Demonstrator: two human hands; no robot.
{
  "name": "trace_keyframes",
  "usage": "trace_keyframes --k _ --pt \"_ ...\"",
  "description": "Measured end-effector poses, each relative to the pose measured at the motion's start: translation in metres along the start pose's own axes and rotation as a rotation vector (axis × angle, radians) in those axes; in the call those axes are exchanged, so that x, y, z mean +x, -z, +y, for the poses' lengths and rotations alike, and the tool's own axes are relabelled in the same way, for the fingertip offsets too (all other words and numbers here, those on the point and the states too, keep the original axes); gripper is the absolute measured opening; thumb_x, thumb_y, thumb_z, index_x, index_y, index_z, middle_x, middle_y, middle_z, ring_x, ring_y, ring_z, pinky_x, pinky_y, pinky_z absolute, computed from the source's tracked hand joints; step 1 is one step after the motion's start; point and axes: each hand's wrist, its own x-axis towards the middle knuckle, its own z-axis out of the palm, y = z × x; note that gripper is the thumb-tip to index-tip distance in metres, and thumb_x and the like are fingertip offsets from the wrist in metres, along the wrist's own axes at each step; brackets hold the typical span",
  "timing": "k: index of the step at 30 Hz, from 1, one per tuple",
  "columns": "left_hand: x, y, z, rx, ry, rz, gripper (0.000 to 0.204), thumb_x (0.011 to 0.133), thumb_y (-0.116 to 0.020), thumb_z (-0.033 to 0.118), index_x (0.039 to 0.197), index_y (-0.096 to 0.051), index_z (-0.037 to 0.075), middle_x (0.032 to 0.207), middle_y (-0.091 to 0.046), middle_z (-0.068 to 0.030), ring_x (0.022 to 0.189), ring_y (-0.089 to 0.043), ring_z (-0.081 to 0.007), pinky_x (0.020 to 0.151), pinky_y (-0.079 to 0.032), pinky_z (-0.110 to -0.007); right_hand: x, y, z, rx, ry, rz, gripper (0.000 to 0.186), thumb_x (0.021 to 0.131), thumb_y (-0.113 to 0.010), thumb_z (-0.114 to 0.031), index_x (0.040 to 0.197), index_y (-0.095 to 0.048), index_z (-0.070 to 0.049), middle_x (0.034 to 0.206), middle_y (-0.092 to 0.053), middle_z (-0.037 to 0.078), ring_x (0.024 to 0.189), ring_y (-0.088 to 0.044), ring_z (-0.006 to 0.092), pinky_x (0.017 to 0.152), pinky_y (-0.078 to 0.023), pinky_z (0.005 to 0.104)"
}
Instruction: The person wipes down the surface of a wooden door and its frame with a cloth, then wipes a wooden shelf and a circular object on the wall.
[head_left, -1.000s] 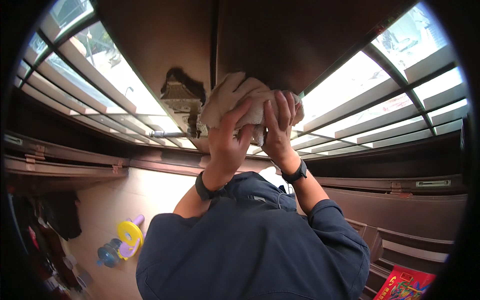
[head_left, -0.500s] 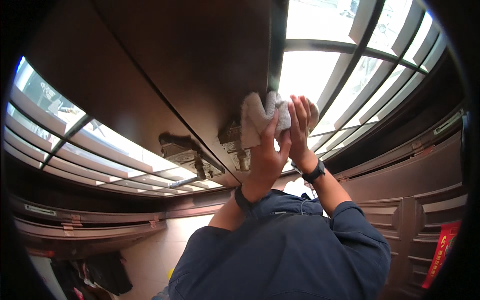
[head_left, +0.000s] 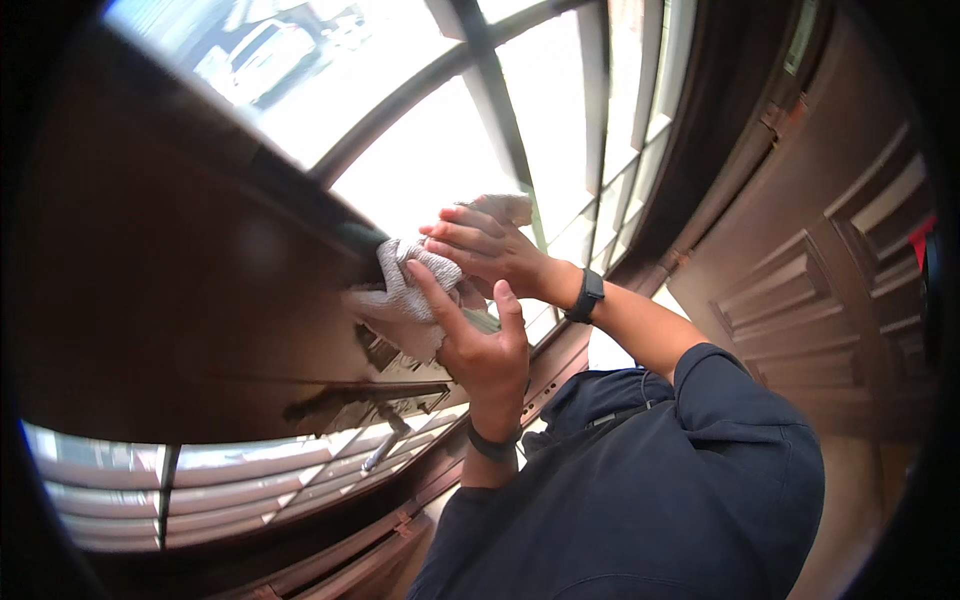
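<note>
A pale grey towelling cloth [head_left: 402, 300] lies bunched against the edge of a dark brown door, beside its glazed panel. My left hand [head_left: 478, 345] grips the cloth from below, its index finger pressed along the folds and its thumb raised apart. Close above it, my right hand [head_left: 480, 245] holds another part of the cloth, with the fingers side by side over it. One end of the cloth sticks out past the right hand, in front of the bright glass. Ornate metal handle plates [head_left: 375, 405] show below the cloth, partly hidden by it.
Barred glass [head_left: 420, 140] stretches across the top, with a second barred pane [head_left: 110, 490] at the lower left. The dark door leaf [head_left: 180, 300] fills the left side. A panelled brown door [head_left: 800, 290] stands at the right.
The view has turned, so the door edge now slants. The right hand has shifted over the cloth, its fingers now pointing left. Both hands remain on the cloth.
</note>
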Motion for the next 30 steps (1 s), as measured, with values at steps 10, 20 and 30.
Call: trace_keyframes --k 10,20,30 --pt "-0.038 -0.072 0.013 -0.084 0.22 -0.479 0.074 0.081 -0.061 0.019 0.135 -0.018 -0.007 0.108 -0.052 -0.0335 0.096 -0.056 -0.0428 0.081 -0.045 -0.041 -0.091 0.049 0.01 -0.031 -0.437 -0.032 0.044 0.076 -0.056 -0.005 0.119 -0.046 -0.002 0.126 -0.045 0.011 0.114 -0.047 0.0289 0.092 -0.044 0.0369" --pt "-0.127 -0.143 0.046 -0.325 0.101 -0.931 0.063 0.082 -0.059 0.015 0.134 -0.027 0.0 0.098 -0.059 -0.0284 0.091 -0.06 -0.0387 0.077 -0.047 -0.04 -0.224 0.205 -0.035 -0.257 -0.841 -0.281 0.053 0.072 -0.062 -0.005 0.122 -0.046 -0.005 0.124 -0.048 0.012 0.106 -0.055 0.0296 0.084 -0.05 0.0357" --pt "-0.249 -0.232 0.206 -0.841 -0.224 -1.109 0.054 0.078 -0.06 0.006 0.128 -0.041 0.01 0.102 -0.059 -0.0222 0.092 -0.058 -0.0371 0.076 -0.046 -0.038 -0.322 0.409 -0.13 -0.59 -0.98 0.185 0.055 0.072 -0.061 0.003 0.125 -0.046 -0.001 0.128 -0.044 0.016 0.115 -0.048 0.0285 0.092 -0.043 0.0336"
